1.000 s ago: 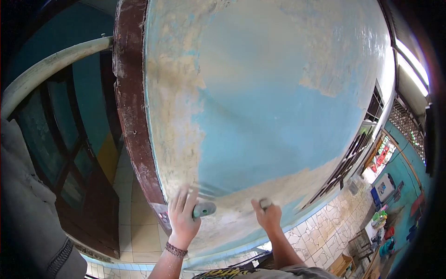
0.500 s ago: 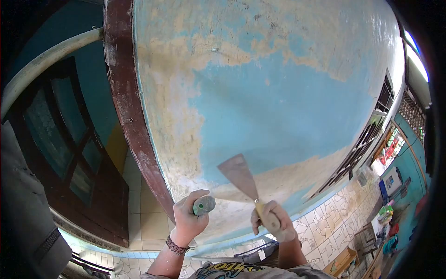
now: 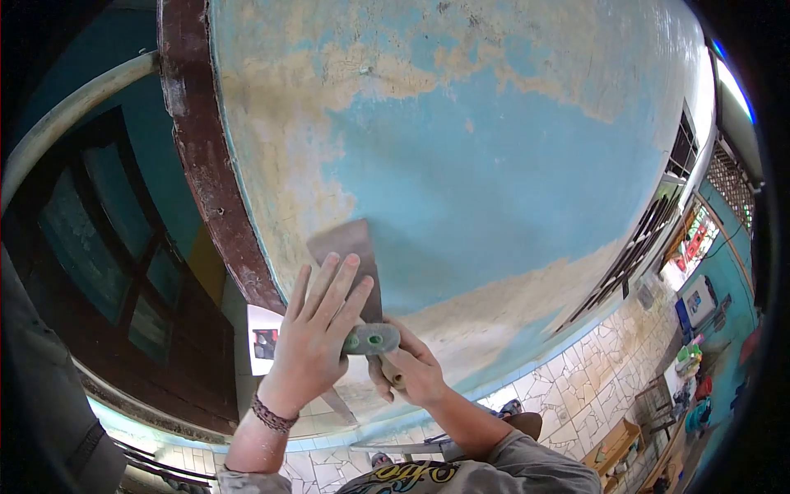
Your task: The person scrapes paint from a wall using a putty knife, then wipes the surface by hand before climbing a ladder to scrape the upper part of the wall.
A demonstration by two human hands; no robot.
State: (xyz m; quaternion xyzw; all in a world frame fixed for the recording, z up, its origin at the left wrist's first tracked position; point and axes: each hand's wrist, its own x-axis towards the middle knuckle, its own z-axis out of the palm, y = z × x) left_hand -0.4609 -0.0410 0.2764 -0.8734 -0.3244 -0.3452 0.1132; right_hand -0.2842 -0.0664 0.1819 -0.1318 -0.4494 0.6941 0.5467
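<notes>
My left hand (image 3: 317,342) holds a green-handled scraper (image 3: 374,338), its handle lying sideways under the palm and dusted grey. The fingers are stretched out over the blade of a second scraper, overlapping it in this view. My right hand (image 3: 418,366) grips that wooden-handled scraper (image 3: 362,239), its broad, dull metal blade pointing up toward the wall. At the wrists' crossing point the two handles sit close together. Left of my left hand, a pale flat blade with a dark and red patch shows, partly hidden by the hand. Before me stands the patchy blue and beige wall (image 3: 485,181).
A worn brown door frame (image 3: 202,140) edges the wall at left, with a dark glazed door (image 3: 123,247) beyond. Pale broken-tile flooring (image 3: 568,370) runs along the wall's foot. A wooden box (image 3: 613,449) and assorted items stand at lower right.
My hands have come together from apart. The wooden-handled scraper has moved left and turned more upright. My left fingers have opened out over its blade, and the green handle has swung sideways.
</notes>
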